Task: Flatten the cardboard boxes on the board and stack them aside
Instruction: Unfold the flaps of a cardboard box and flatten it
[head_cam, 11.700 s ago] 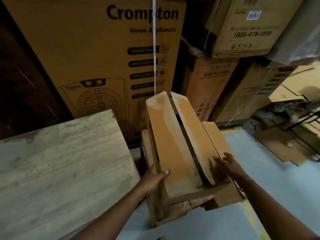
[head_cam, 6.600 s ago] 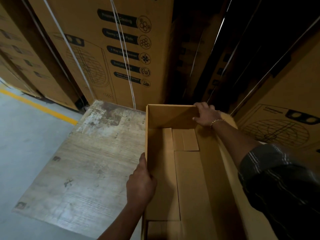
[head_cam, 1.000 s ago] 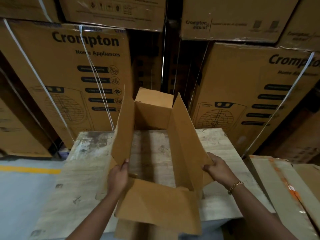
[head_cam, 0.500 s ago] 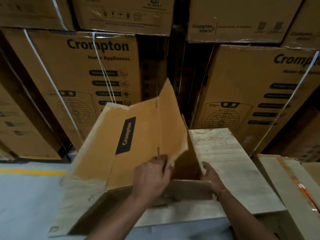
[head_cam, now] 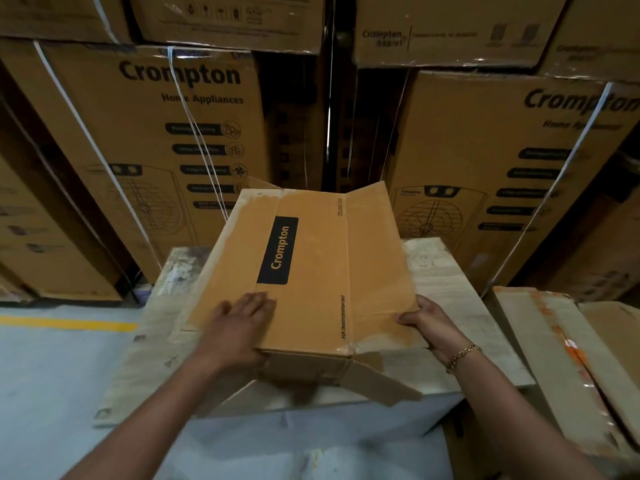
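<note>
A brown cardboard box [head_cam: 311, 268] with a black Crompton label lies collapsed, nearly flat, on the pale wooden board [head_cam: 446, 289]. Its right panel still angles up a little along a crease. My left hand [head_cam: 239, 327] presses flat on the near left part of the top panel, fingers straight. My right hand [head_cam: 427, 323] grips the near right edge of the raised panel, thumb on top and fingers underneath. A loose flap [head_cam: 377, 382] sticks out over the board's near edge.
Tall strapped Crompton cartons [head_cam: 162, 150] stand stacked right behind the board. A pile of flattened cardboard [head_cam: 568, 351] lies at the right. Grey floor with a yellow line [head_cam: 65, 323] is at the left and in front.
The box was open and upright a second ago; it has folded over and now lies nearly flat. My left hand moved onto its top panel and my right hand took the right edge.
</note>
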`<state>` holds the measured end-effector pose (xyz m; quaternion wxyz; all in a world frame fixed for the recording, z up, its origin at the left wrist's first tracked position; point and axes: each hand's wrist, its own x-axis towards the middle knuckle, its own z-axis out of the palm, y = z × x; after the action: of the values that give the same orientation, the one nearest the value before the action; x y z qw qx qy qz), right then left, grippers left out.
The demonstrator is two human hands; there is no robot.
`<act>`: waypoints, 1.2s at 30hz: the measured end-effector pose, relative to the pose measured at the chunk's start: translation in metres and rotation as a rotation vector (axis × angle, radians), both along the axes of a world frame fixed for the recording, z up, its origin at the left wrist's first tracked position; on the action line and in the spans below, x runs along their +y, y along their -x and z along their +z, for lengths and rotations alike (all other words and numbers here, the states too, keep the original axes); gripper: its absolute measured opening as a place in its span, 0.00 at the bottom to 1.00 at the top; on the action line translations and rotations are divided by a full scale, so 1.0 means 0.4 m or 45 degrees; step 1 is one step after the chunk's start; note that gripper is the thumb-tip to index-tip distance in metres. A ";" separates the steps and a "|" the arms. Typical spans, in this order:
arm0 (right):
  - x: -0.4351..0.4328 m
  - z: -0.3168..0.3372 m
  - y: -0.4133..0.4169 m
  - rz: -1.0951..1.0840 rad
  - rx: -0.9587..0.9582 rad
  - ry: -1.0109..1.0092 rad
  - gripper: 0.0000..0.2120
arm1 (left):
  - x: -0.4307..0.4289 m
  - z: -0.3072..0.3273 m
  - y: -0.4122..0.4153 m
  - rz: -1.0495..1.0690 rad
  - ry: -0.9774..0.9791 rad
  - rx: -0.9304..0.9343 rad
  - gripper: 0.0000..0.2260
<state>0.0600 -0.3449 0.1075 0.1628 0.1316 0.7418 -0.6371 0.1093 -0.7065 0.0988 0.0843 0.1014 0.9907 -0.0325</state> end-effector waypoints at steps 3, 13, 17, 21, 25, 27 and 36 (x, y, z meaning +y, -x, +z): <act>-0.007 -0.003 -0.036 0.138 0.029 -0.377 0.21 | -0.056 -0.027 -0.052 0.010 0.012 0.001 0.49; -0.110 -0.146 -0.261 1.029 0.842 -1.467 0.48 | 0.014 -0.103 -0.212 -0.108 0.056 0.247 0.42; -0.071 -0.142 -0.243 0.974 1.059 -1.527 0.43 | 0.029 -0.079 -0.219 -0.133 0.091 0.259 0.38; -0.048 -0.068 -0.178 0.807 1.209 -1.625 0.28 | 0.052 -0.014 -0.173 -0.055 0.069 0.353 0.23; 0.002 -0.008 -0.116 0.674 1.028 -1.731 0.23 | 0.018 0.012 -0.144 0.097 0.054 0.339 0.21; 0.036 0.010 -0.086 0.626 1.050 -1.748 0.23 | -0.020 0.022 -0.138 0.146 0.050 0.358 0.21; 0.128 0.040 -0.071 0.473 1.433 -1.559 0.24 | -0.037 0.083 -0.131 -0.058 -0.130 0.998 0.18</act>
<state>0.0882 -0.2936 0.1236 -0.2282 -0.2636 0.9355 -0.0571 0.1618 -0.7213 0.1322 -0.3064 0.1073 0.9456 -0.0212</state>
